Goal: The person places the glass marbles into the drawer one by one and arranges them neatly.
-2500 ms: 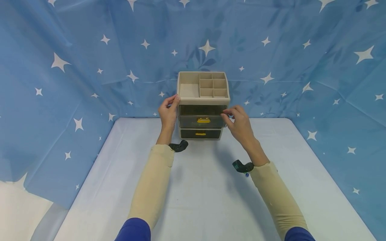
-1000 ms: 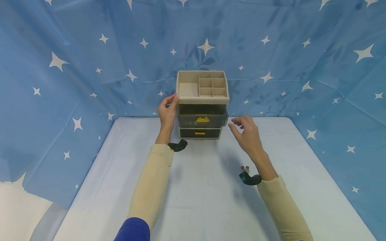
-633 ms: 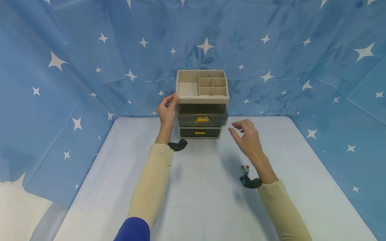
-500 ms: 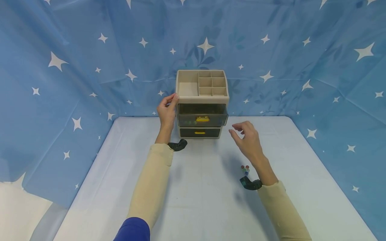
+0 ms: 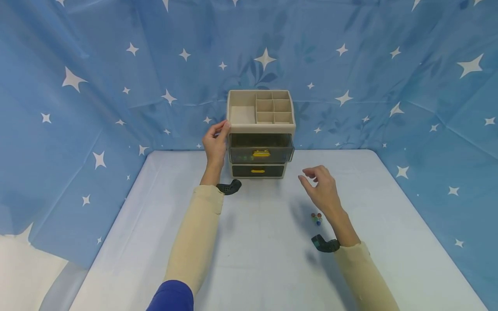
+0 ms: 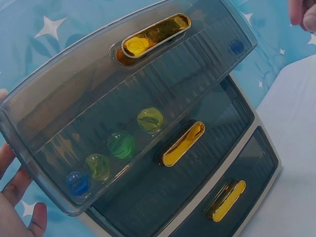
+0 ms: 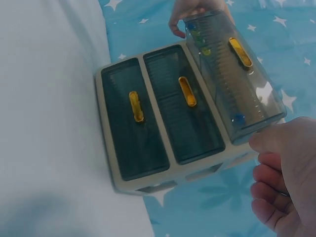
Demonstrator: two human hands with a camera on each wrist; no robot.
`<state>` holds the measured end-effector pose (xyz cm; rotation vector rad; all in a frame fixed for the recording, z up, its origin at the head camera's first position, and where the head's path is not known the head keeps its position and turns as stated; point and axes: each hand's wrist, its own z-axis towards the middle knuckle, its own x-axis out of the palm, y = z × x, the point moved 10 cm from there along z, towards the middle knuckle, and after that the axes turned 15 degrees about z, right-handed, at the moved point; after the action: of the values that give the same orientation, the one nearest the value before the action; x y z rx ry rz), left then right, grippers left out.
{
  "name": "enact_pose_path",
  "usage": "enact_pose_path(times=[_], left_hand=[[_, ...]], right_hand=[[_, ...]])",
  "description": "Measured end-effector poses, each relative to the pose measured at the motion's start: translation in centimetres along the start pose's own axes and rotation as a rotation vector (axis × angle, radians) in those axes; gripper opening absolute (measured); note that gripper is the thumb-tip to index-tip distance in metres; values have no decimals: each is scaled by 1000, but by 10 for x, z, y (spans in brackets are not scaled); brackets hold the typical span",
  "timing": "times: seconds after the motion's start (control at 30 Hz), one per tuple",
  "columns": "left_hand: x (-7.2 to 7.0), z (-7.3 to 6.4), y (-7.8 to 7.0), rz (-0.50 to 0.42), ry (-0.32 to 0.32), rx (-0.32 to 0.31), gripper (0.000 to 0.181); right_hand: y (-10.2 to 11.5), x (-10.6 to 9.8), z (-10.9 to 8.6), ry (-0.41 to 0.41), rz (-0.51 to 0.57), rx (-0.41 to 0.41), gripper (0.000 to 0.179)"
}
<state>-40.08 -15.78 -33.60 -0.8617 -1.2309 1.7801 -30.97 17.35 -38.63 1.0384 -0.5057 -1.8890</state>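
Observation:
A cream drawer organizer [image 5: 261,129] stands at the table's back, its smoky clear top drawer [image 5: 243,154] pulled out. Inside that drawer, several glass marbles lie along the left end, among them a green marble [image 6: 121,144]; a blue marble [image 6: 237,47] sits at the right end. My left hand [image 5: 215,142] holds the organizer's upper left corner, thumb at the front edge. Right of the organizer, my right hand [image 5: 321,186] hovers with fingers bent and thumb apart, nothing between them. Several loose marbles [image 5: 318,223] lie on the table below it.
The organizer's top has an open tray [image 5: 243,115] and small compartments [image 5: 265,106]. Closed lower drawers have gold handles, such as the bottom handle [image 6: 228,201]. A blue star-print curtain [image 5: 171,65] hangs behind the white table [image 5: 256,242].
My right hand has left the top drawer's right side and come back toward me, lower right. The drawer stands slightly farther out. The table marbles have come into view. My left hand stays put.

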Motion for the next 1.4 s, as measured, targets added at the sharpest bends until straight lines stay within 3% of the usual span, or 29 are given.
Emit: enact_pose_path(times=[0.6,0.9,1.4], left_hand=[[0,-1,-1,3,-1,9,28],[8,17,28,-5,-3,12,32],[7,17,28,-14,-19,41,33]], right_hand=[[-26,-6,-22,8,-47,90,21],[-38,-5,-33,17,-54,122,21],[-55,-4,-53,41,-80,147,19]])
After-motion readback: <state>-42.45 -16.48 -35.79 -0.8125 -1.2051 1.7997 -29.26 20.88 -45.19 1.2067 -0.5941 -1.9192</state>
